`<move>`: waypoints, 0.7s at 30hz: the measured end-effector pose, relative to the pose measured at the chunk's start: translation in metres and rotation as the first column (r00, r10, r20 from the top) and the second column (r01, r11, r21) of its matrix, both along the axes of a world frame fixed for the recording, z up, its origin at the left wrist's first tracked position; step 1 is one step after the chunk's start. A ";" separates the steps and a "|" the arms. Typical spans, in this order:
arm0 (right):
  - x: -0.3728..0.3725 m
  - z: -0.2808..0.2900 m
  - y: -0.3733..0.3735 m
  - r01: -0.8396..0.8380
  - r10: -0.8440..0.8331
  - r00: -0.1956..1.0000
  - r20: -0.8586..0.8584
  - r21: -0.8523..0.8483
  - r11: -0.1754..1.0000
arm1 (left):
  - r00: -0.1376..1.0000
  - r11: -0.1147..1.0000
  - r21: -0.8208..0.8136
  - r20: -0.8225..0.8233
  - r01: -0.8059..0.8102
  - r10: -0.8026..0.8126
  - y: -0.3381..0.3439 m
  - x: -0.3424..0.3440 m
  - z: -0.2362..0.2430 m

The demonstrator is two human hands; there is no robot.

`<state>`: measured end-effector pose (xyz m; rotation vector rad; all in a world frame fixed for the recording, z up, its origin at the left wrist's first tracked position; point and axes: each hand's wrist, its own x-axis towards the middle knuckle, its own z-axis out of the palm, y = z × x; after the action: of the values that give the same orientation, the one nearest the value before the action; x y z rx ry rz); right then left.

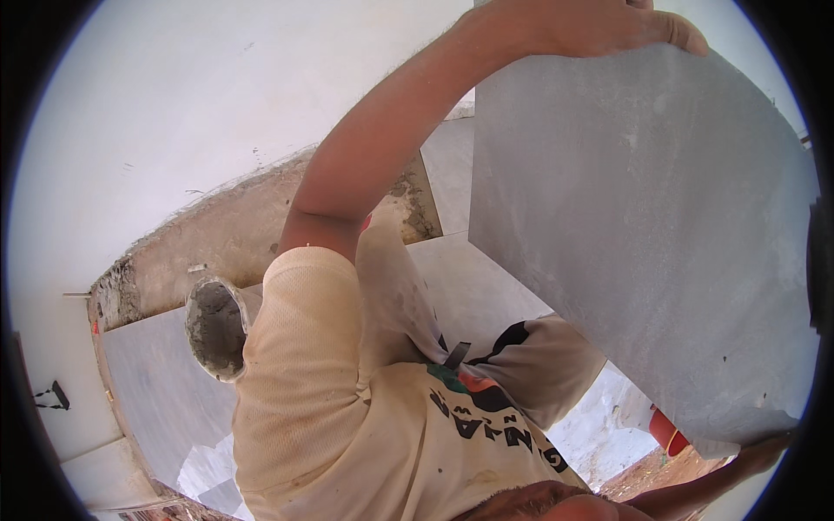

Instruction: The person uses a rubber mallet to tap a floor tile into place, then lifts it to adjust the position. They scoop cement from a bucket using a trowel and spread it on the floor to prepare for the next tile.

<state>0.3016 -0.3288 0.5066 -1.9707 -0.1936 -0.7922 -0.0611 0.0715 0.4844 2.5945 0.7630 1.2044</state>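
A large grey floor tile (pixel 643 226) is held up on edge and fills the right side of the head view. My left hand (pixel 617 26) reaches across the top and is closed over the tile's upper edge, with the thumb on the face turned to me. At the lower right, my right hand (pixel 764 453) is at the tile's bottom corner; its fingers are partly hidden by the tile and the picture's dark rim. Beside my left sleeve stands a bucket (pixel 217 328) crusted with grey mortar.
Grey tiles (pixel 165 382) lie on the floor around my legs. A bare, rough mortar strip (pixel 217 239) runs along the foot of the white wall (pixel 217 104). A red container (pixel 667 431) stands beyond the tile's lower edge, near brown soil. A dark handle (pixel 56 397) shows at far left.
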 end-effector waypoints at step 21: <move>0.055 -0.060 0.043 -0.223 0.210 0.966 -0.152 -0.072 0.972 | 0.911 0.636 -0.754 0.365 0.167 0.194 -0.037 -0.090 -0.186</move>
<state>0.3570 -0.2857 0.4469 -2.0390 -0.3572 -0.5052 -0.1513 0.0341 0.2981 1.5490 0.9325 1.0427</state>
